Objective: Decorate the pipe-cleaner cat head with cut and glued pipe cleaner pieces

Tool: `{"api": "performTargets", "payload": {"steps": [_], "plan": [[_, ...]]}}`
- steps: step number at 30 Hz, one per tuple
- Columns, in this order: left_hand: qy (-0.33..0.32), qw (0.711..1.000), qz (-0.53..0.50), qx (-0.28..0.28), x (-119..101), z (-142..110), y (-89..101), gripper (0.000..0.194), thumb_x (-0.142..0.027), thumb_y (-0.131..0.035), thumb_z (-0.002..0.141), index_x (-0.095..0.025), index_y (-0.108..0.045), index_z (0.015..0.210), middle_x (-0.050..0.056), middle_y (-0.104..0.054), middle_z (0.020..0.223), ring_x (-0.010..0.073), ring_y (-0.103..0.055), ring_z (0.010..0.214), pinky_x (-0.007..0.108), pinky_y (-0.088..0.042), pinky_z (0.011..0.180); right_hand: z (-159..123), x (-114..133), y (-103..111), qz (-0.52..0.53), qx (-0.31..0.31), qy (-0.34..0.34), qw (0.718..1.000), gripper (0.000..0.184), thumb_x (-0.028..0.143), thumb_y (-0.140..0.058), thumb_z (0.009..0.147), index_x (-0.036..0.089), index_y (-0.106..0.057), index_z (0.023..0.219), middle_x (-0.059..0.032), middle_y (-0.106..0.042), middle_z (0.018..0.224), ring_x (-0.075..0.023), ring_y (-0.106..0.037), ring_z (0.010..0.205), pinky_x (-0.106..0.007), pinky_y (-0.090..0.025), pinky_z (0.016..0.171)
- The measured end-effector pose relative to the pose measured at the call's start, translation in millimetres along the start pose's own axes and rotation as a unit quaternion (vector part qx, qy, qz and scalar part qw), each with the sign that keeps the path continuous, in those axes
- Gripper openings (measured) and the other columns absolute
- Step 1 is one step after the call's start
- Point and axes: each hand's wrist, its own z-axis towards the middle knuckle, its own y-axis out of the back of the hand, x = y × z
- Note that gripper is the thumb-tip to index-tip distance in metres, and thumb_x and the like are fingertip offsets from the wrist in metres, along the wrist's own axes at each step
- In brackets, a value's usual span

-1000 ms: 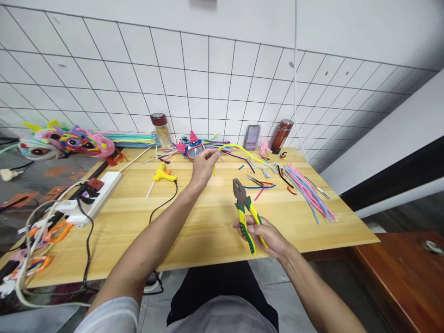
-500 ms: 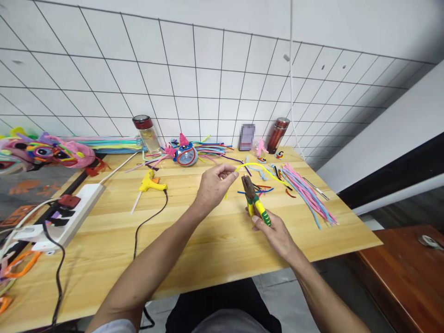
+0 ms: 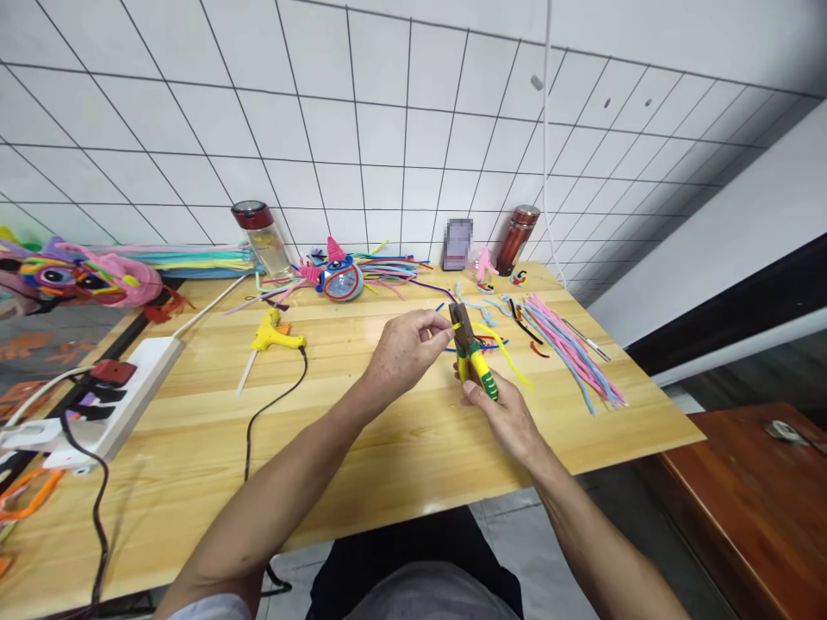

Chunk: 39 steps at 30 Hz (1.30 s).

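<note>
My left hand (image 3: 401, 351) pinches one end of a yellow pipe cleaner (image 3: 505, 350) over the middle of the wooden table (image 3: 362, 430). My right hand (image 3: 505, 417) grips the yellow-and-green handles of a pair of pliers (image 3: 470, 353). The pliers' jaws are closed on the yellow pipe cleaner right beside my left fingertips. The rest of the pipe cleaner curves away to the right and down.
A bundle of pink and blue pipe cleaners (image 3: 572, 349) lies at the right. A yellow glue gun (image 3: 275, 331) with a black cord, a power strip (image 3: 109, 400), two bottles (image 3: 262, 237) (image 3: 517, 237), a blue craft figure (image 3: 340, 277) and colourful masks (image 3: 77, 275) surround the work spot.
My left hand drew the yellow pipe cleaner from the back of the table toward me. My right hand brought the pliers up and closed their jaws on it.
</note>
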Motion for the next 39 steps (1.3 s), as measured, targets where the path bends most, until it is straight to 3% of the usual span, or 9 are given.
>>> {"api": "performTargets", "payload": {"steps": [8, 14, 21, 27, 34, 39], "plan": [[-0.025, 0.999, 0.040, 0.003, -1.0, -0.1, -0.1, 0.012, -0.015, -0.067, 0.087, -0.017, -0.079, 0.085, 0.000, -0.075, 0.077, 0.0121, -0.060, 0.067, 0.024, -0.043, 0.064, -1.0, -2.9, -2.4, 0.001, -0.001, 0.001, 1.000, 0.037, 0.053, -0.060, 0.095, 0.020, -0.071, 0.105, -0.0055, -0.070, 0.090, -0.0230, -0.065, 0.085, -0.039, -0.058, 0.080], [-0.049, 0.996, 0.074, 0.006, 0.4, 0.3, 1.1, 0.014, -0.011, -0.068, 0.087, -0.017, -0.080, 0.085, 0.000, -0.076, 0.080, 0.0122, -0.061, 0.070, 0.025, -0.044, 0.068, -0.7, -6.3, -1.4, -0.037, -0.013, 0.018, 0.999, 0.036, 0.053, -0.058, 0.097, 0.019, -0.071, 0.104, -0.0064, -0.072, 0.091, -0.0230, -0.066, 0.085, -0.036, -0.057, 0.076], [-0.061, 0.994, 0.083, 0.022, 2.9, 1.6, 2.8, 0.013, -0.011, -0.069, 0.089, -0.017, -0.080, 0.085, 0.002, -0.075, 0.082, 0.0127, -0.061, 0.072, 0.025, -0.045, 0.069, -1.6, -2.6, -2.5, -0.066, -0.026, 0.015, 0.997, 0.035, 0.052, -0.057, 0.096, 0.019, -0.070, 0.094, -0.0040, -0.069, 0.083, -0.0179, -0.059, 0.068, -0.031, -0.050, 0.065], [-0.066, 0.993, 0.088, 0.037, 3.0, 2.0, 3.5, 0.013, -0.010, -0.068, 0.089, -0.018, -0.078, 0.085, 0.001, -0.074, 0.082, 0.0129, -0.060, 0.072, 0.025, -0.045, 0.070, -3.2, 3.1, -3.8, -0.085, -0.050, 0.024, 0.995, 0.031, 0.050, -0.057, 0.094, 0.021, -0.065, 0.086, -0.0027, -0.067, 0.080, -0.0197, -0.061, 0.076, -0.031, -0.047, 0.070], [-0.071, 0.990, 0.112, 0.048, -1.4, 0.6, 2.2, 0.006, -0.018, -0.069, 0.090, -0.018, -0.074, 0.086, 0.000, -0.071, 0.081, 0.0131, -0.057, 0.070, 0.026, -0.042, 0.066, -4.8, -0.1, -5.2, -0.062, -0.029, 0.025, 0.997, 0.027, 0.047, -0.055, 0.095, 0.021, -0.065, 0.099, -0.0038, -0.071, 0.091, -0.0213, -0.066, 0.086, -0.033, -0.051, 0.081], [-0.055, 0.989, 0.115, 0.077, -4.3, -1.9, 0.7, 0.015, -0.021, -0.061, 0.096, -0.018, -0.071, 0.085, -0.001, -0.069, 0.075, 0.0126, -0.057, 0.067, 0.025, -0.040, 0.065, -3.2, 1.4, -2.1, -0.071, -0.026, 0.023, 0.997, 0.024, 0.045, -0.057, 0.094, 0.022, -0.064, 0.100, -0.0018, -0.070, 0.091, -0.0196, -0.066, 0.085, -0.032, -0.051, 0.081]]}}
